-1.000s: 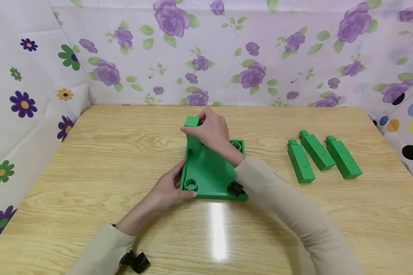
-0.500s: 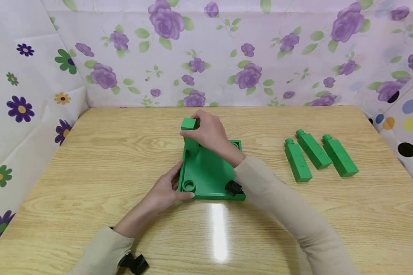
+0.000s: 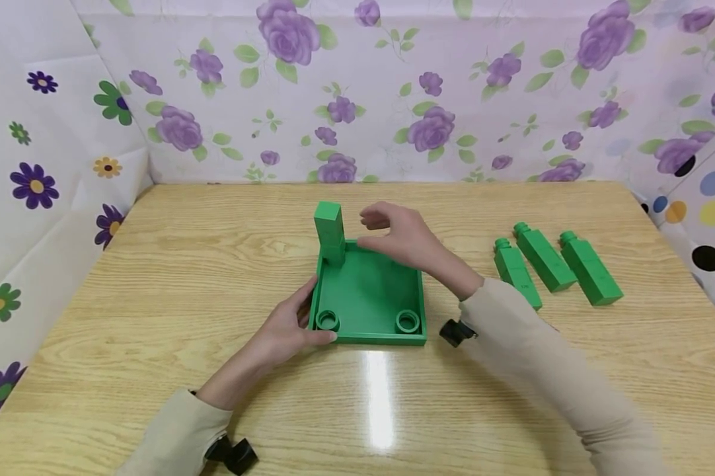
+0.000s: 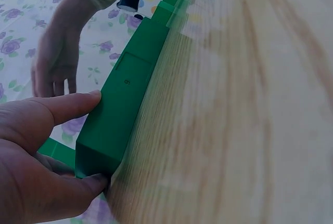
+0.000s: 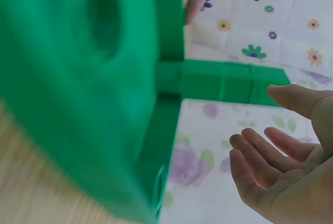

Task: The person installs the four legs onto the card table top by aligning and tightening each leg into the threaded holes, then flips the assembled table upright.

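Observation:
A green square toy tabletop [image 3: 366, 291] lies with its raised rim and round corner sockets facing up. In its far left corner a green table leg [image 3: 330, 231] stands upright. My left hand [image 3: 286, 330] grips the tabletop's near left corner; in the left wrist view, the thumb and a finger span its green side wall [image 4: 122, 86]. My right hand [image 3: 402, 235] is held above the far right part, its fingers apart and holding nothing. In the right wrist view a gap shows between the leg [image 5: 223, 81] and most of the fingers. The far right socket is hidden behind my right hand.
Three more green legs [image 3: 589, 268] with threaded ends lie on the wooden table [image 3: 215, 251] at the right. Floral cloth [image 3: 381, 92] hangs along the back and sides. A black wrist device [image 3: 455, 332] is on each sleeve.
My right hand has let go of the upright leg and moved right, away from it. The leg stands by itself in the corner. My left hand stays on the tabletop.

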`<control>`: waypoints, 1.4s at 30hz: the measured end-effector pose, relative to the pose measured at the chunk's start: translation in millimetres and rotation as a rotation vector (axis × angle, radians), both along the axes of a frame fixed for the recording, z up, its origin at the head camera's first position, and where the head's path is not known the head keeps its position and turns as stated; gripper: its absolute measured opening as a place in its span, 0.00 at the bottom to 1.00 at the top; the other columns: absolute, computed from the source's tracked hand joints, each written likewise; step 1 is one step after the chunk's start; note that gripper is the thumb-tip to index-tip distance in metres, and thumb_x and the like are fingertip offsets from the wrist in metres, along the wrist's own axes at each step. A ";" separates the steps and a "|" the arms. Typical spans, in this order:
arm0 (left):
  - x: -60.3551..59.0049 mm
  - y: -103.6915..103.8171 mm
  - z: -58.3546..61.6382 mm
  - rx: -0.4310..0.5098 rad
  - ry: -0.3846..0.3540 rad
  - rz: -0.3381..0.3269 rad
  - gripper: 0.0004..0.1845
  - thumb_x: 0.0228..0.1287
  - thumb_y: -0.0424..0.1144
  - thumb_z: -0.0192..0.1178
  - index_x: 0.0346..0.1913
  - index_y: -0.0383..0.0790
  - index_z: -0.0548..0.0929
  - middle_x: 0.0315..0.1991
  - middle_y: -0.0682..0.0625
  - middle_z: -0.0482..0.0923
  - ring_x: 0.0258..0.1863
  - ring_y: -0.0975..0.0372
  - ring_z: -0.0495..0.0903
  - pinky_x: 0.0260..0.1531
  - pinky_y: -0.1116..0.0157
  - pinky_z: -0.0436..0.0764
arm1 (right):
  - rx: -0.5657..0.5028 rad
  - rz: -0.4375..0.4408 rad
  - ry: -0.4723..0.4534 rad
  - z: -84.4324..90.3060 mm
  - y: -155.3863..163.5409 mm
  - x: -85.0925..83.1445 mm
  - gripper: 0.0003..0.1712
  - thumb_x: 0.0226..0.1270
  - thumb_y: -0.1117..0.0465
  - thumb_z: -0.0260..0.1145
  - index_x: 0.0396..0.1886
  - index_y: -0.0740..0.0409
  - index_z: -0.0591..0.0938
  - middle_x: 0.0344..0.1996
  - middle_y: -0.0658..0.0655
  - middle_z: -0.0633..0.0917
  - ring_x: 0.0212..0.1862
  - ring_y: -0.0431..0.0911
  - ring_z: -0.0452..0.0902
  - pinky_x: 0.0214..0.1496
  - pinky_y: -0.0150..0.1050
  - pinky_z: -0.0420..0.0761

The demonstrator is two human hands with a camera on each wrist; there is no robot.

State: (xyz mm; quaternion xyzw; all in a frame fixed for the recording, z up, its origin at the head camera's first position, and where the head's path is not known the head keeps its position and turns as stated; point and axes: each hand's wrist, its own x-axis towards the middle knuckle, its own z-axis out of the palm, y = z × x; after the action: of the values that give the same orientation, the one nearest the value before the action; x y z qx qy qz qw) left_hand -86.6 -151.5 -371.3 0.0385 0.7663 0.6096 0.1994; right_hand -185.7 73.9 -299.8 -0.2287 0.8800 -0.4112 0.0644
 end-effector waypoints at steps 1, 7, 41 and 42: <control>-0.1 0.1 0.1 -0.001 0.000 0.000 0.56 0.54 0.26 0.69 0.77 0.39 0.41 0.76 0.41 0.44 0.72 0.50 0.50 0.66 0.55 0.60 | 0.001 -0.004 0.003 -2.4 6.5 0.7 0.27 0.65 0.58 0.68 0.61 0.63 0.75 0.54 0.61 0.81 0.57 0.52 0.75 0.57 0.46 0.75; 0.0 -1.2 1.3 -0.019 0.003 0.009 0.56 0.54 0.27 0.70 0.77 0.40 0.41 0.76 0.41 0.44 0.73 0.50 0.50 0.66 0.55 0.61 | 0.032 -0.039 0.007 -14.2 43.4 10.4 0.27 0.67 0.60 0.66 0.63 0.65 0.75 0.58 0.63 0.78 0.60 0.55 0.73 0.56 0.45 0.76; 0.7 -0.1 0.8 0.025 0.008 0.005 0.57 0.52 0.24 0.69 0.77 0.38 0.40 0.76 0.40 0.44 0.72 0.49 0.50 0.65 0.56 0.62 | 0.224 -0.341 0.001 -51.7 195.1 81.6 0.43 0.61 0.53 0.72 0.66 0.75 0.66 0.58 0.77 0.72 0.55 0.69 0.72 0.50 0.60 0.76; 0.8 0.2 0.9 0.027 0.003 0.009 0.57 0.52 0.24 0.69 0.77 0.39 0.41 0.76 0.41 0.44 0.72 0.50 0.51 0.64 0.57 0.63 | 0.226 -0.337 -0.007 -52.5 195.3 81.1 0.44 0.60 0.53 0.72 0.66 0.76 0.65 0.58 0.77 0.72 0.55 0.70 0.73 0.49 0.59 0.77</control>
State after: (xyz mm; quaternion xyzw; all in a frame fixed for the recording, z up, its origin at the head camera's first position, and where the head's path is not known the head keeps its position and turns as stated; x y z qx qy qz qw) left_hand -85.8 -151.3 -370.3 0.0385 0.7585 0.6206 0.1949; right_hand -104.7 269.2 -352.3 -0.0679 0.9461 -0.3157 0.0231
